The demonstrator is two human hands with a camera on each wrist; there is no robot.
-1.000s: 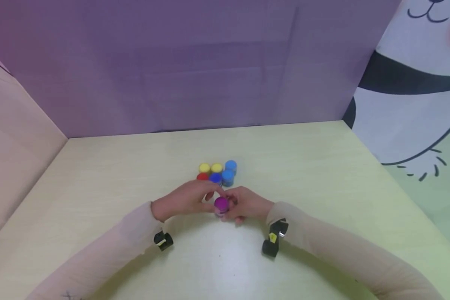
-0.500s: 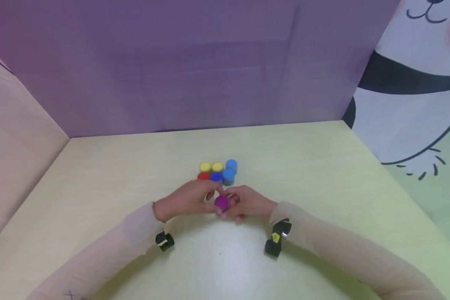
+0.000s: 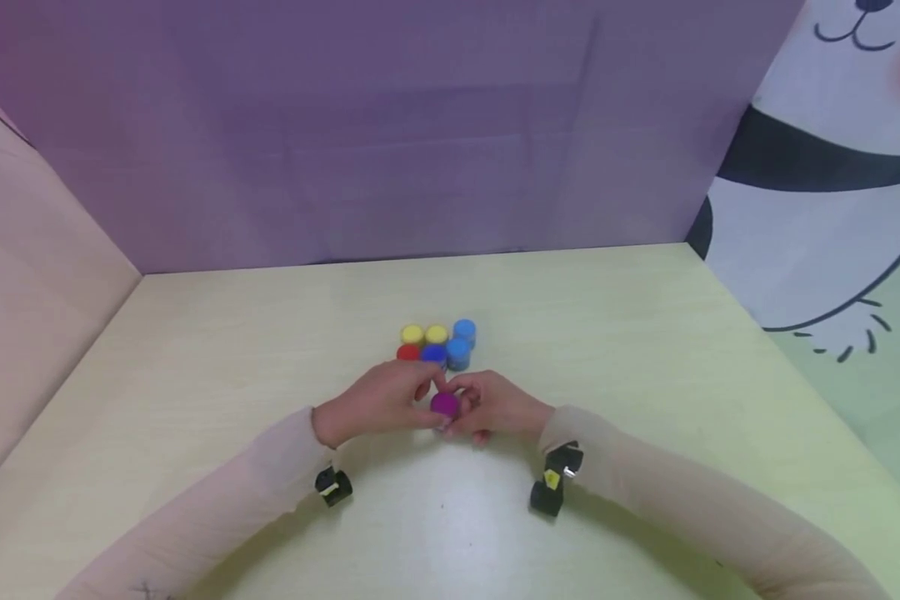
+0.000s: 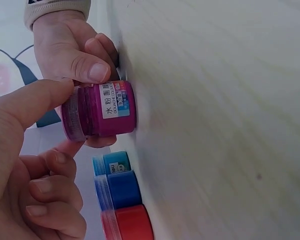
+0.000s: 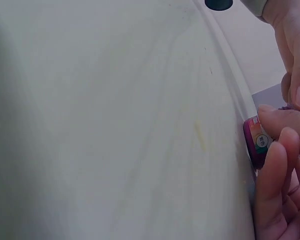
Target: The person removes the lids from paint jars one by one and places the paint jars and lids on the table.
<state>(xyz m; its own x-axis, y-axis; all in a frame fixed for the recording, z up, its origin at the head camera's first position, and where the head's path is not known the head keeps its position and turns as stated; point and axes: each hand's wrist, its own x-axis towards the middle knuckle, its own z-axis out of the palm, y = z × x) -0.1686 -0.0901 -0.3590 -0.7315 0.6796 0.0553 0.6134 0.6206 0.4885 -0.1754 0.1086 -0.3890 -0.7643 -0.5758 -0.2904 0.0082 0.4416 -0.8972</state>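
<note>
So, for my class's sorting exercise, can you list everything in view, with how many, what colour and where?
Magenta jar: 1, magenta, nearest the person
Yellow-lidded jars: 2, yellow, back row, left and middle
Light-blue jars: 2, light blue, right end of both rows
Red jar: 1, red, front row, left
Dark-blue jar: 1, dark blue, front row, middle
Table: 1, pale, under everything
Backdrop: 1, purple, behind
Side panel: 1, pale, left
Cartoon panel: 1, mostly white, right
Wrist cameras: 2, black, one per wrist
Sleeves: 2, beige, both arms
Left grip: 1, bare, on magenta jar's lid
Right grip: 1, bare, around magenta jar's body
</note>
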